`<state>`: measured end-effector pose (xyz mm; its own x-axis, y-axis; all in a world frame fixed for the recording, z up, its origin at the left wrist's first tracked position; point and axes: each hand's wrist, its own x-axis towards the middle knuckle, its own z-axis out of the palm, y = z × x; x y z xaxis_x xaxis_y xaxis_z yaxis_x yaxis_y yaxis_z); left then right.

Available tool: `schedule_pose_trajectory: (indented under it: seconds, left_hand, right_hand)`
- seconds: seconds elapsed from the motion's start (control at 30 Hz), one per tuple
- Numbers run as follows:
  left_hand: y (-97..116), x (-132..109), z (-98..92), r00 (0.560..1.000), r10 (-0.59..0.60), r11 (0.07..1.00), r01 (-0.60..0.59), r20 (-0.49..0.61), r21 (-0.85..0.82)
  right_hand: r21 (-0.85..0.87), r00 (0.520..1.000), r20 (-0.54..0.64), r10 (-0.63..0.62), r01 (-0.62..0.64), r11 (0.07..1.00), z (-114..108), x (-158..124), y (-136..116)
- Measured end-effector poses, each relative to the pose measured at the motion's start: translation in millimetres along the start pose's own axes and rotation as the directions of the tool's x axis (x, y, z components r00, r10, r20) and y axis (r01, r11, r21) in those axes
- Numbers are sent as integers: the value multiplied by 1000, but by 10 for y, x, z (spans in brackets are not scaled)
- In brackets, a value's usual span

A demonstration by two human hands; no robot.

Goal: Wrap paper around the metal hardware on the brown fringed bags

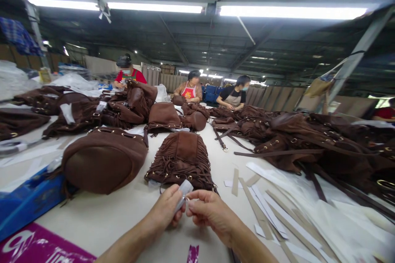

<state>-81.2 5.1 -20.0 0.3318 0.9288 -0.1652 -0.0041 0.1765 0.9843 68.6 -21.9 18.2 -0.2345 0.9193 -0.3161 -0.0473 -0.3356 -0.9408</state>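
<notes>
My left hand [166,207] is closed around a small piece of translucent whitish wrap [186,187], which sticks up above the fingers. Close against it, my right hand [211,213] pinches at the lower end of the wrap, where a small shiny spot shows; what exactly lies between these fingertips is hidden. Just beyond both hands lies a dark brown fringed bag [187,148] with metal eyelets along its near edge. To its left, another brown bag [98,166] rests with its oval base facing me.
Brown bags and straps [296,135] are heaped at right, more bags [123,102] at left. Paper strips [259,209] and white sheets lie at right. A blue bin [27,201] and purple plastic packaging [40,246] are at near left. Several people sit across the table.
</notes>
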Motion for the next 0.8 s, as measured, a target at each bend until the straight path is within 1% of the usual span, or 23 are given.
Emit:
schedule_pose_trajectory:
  seconds: [0.17, 0.27, 0.33, 0.53, 0.6, 0.7, 0.73, 0.8]
  left_hand:
    - [-5, 15, -4, 1000, 14, 999, -14, -10, 48]
    - [17, 6, -6, 1000, 10, 998, -10, 5, 59]
    - [39, -5, -4, 1000, 5, 998, -5, 6, 60]
    - [123, -67, -8, 1000, -14, 1000, 14, 8, 6]
    - [145, -77, -27, 1000, -10, 1000, 10, 17, -3]
    - [153, -65, -68, 1000, 5, 1000, -5, 27, 3]
    - [149, -58, -81, 1000, 11, 1000, -11, 29, 6]
    - [135, -46, -98, 999, 21, 1000, -21, 34, 11]
  right_hand:
    - [-55, 995, -55, -86, 83, 995, -68, 62, 134]
    - [-60, 993, -85, -77, 72, 996, -85, 111, 203]
    - [-62, 995, -80, -63, 58, 996, -70, 136, 226]
    - [-84, 994, -66, -87, 81, 993, -22, 159, 202]
    - [-41, 998, -31, -48, 47, 998, -56, 138, 177]
    - [98, 997, 64, 43, -49, 994, -144, 90, 153]
    - [147, 995, 74, 66, -77, 986, -172, 75, 150]
    - [228, 991, 57, 121, -131, 965, -204, 54, 152]
